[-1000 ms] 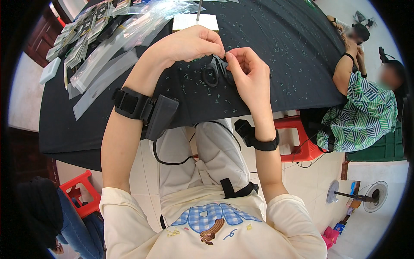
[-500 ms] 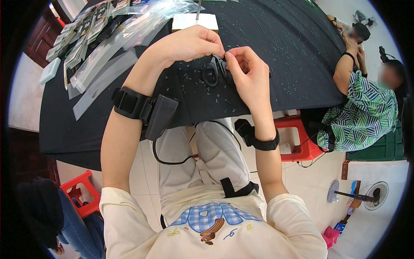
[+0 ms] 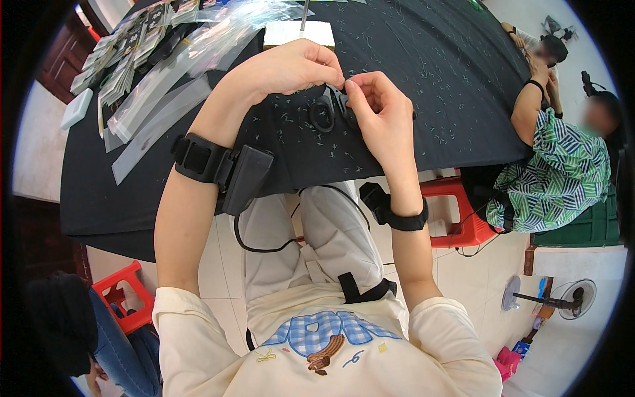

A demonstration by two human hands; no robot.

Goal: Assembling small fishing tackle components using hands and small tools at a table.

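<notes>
Over the black-covered table, my left hand point(image 3: 297, 69) and my right hand point(image 3: 385, 109) meet with their fingertips almost touching. Both are closed in a pinch; whatever lies between the fingers is too small to make out. Just beneath them on the cloth rest black-handled scissors point(image 3: 322, 118), partly covered by my right hand. Beyond my left hand is a pale block point(image 3: 291, 32) with a thin metal rod point(image 3: 305, 14) standing up from it.
Clear plastic strips point(image 3: 159, 99) and bundled cards or tags point(image 3: 122, 73) spread across the table's left side, near a white case point(image 3: 77, 109). Small thread-like scraps dot the black cloth point(image 3: 456, 112). Other people sit right and lower left. A red stool point(image 3: 456, 221) stands by the table edge.
My hands and the scissors stay where they were. At the lower left, the seated person's hand has shifted slightly.
</notes>
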